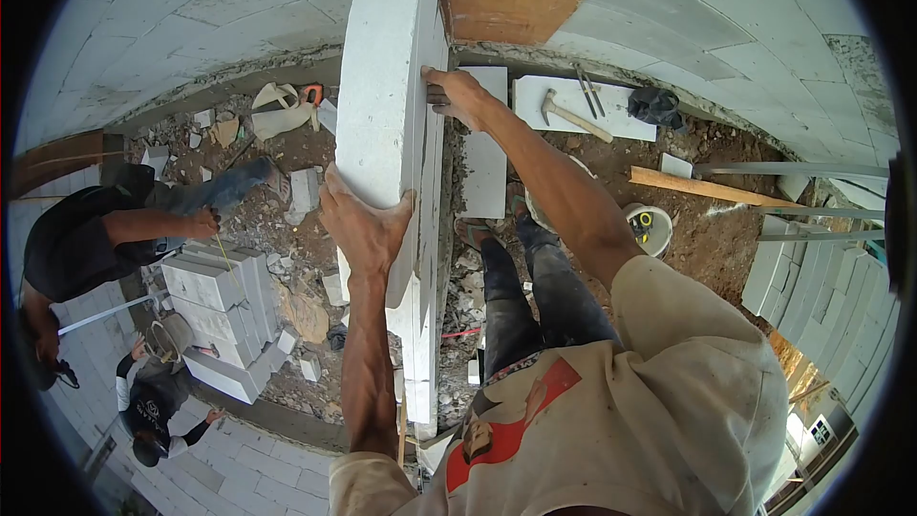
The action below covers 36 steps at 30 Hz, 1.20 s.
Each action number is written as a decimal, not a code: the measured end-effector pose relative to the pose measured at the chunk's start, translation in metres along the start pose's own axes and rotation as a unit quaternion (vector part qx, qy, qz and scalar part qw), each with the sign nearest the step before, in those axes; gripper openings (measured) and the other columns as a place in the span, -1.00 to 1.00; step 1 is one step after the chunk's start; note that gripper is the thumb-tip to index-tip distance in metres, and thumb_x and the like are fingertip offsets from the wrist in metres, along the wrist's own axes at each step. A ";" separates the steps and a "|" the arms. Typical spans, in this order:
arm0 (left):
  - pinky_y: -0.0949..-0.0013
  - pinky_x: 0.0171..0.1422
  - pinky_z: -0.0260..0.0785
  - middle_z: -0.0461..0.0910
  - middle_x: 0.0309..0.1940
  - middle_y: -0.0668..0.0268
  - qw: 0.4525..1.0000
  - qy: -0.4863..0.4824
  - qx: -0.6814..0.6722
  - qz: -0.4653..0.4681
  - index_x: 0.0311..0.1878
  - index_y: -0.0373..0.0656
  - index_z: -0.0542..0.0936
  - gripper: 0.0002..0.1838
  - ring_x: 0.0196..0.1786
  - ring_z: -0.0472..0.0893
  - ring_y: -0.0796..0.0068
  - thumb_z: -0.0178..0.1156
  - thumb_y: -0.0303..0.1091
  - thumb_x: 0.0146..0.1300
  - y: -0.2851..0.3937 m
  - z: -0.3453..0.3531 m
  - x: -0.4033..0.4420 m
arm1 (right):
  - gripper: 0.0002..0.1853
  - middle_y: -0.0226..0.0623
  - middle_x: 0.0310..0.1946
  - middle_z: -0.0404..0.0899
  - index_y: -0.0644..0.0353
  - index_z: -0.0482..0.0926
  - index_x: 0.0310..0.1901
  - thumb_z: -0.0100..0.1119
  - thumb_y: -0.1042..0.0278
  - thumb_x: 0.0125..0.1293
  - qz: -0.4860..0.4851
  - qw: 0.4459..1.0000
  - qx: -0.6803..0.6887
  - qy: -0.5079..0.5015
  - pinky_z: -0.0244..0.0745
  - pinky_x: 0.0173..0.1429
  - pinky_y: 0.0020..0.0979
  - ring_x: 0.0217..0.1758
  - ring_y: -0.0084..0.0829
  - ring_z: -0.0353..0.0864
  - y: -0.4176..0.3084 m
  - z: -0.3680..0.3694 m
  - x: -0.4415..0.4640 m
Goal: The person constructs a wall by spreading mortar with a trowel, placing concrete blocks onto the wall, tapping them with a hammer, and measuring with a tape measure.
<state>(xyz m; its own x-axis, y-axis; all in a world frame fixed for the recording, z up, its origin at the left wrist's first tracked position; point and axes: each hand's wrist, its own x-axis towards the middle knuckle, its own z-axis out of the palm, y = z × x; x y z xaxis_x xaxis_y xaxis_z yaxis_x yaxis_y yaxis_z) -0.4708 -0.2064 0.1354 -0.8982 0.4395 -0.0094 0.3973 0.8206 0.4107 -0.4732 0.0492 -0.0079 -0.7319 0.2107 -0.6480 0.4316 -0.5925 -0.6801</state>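
Observation:
A long white aerated concrete block (377,86) stands on top of a narrow wall (420,363) of the same material. My left hand (365,229) grips the block's near end, its thumb on the right side and its fingers on the left. Farther along, my right hand (457,100) presses against the block's right face with its fingers bent; part of its grip is hidden. The wall runs away from me, just left of my legs.
Right of the wall, a hammer (573,117) and a black bag (655,107) lie on a white slab (535,96), near a bucket (650,227) and a wooden plank (707,186). Left are stacked blocks (205,282), a handsaw (311,95), a person holding a tape (86,239) and another person (158,401).

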 end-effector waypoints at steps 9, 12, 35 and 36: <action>-0.25 0.43 0.43 0.45 0.29 -0.37 0.999 -0.032 -0.001 0.014 0.52 -0.62 0.26 0.28 0.33 0.54 -0.38 0.74 -0.01 -0.11 -0.004 -0.004 -0.002 | -0.22 0.13 0.53 0.44 0.42 0.36 0.56 0.12 -0.16 0.67 -0.015 1.000 -0.016 -0.003 0.25 0.74 0.05 0.60 -0.04 0.44 0.003 -0.001 -0.028; -0.22 0.61 0.30 0.34 0.46 -0.37 0.996 -0.072 -0.045 0.037 0.64 -0.53 0.16 0.30 0.51 0.43 -0.34 0.67 0.08 0.06 -0.026 -0.010 -0.003 | -0.25 0.16 0.39 0.59 0.43 0.41 0.53 0.23 -0.09 0.62 -0.014 0.998 0.064 -0.003 0.48 0.58 0.00 0.42 -0.05 0.64 0.028 -0.033 -0.049; 0.20 0.37 0.52 0.69 0.29 0.18 0.943 -0.102 -0.158 -0.273 0.48 -0.38 0.49 0.25 0.26 0.68 0.31 0.71 0.35 -0.13 -0.105 -0.058 -0.031 | -0.42 0.00 0.35 0.52 0.09 0.43 0.44 0.29 0.21 0.43 -0.033 0.627 -0.733 0.262 0.64 0.30 0.18 0.35 0.22 0.56 0.340 -0.503 0.103; 0.22 0.35 0.54 0.71 0.26 0.19 0.941 -0.080 -0.156 -0.290 0.47 -0.38 0.51 0.25 0.23 0.70 0.34 0.72 0.34 -0.16 -0.113 -0.069 -0.041 | -0.40 -0.03 0.35 0.52 0.07 0.42 0.44 0.34 0.20 0.41 -0.001 0.615 -0.740 0.273 0.63 0.31 0.18 0.37 0.20 0.56 0.350 -0.513 0.119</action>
<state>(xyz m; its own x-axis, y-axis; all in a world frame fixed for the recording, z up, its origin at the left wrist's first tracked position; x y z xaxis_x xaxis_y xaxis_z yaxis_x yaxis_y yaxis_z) -0.4918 -0.3423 0.1526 -0.8972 0.0215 -0.4411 -0.2470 0.8035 0.5416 -0.1387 0.2659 -0.4984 -0.6218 0.6793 -0.3898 0.7336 0.6794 0.0138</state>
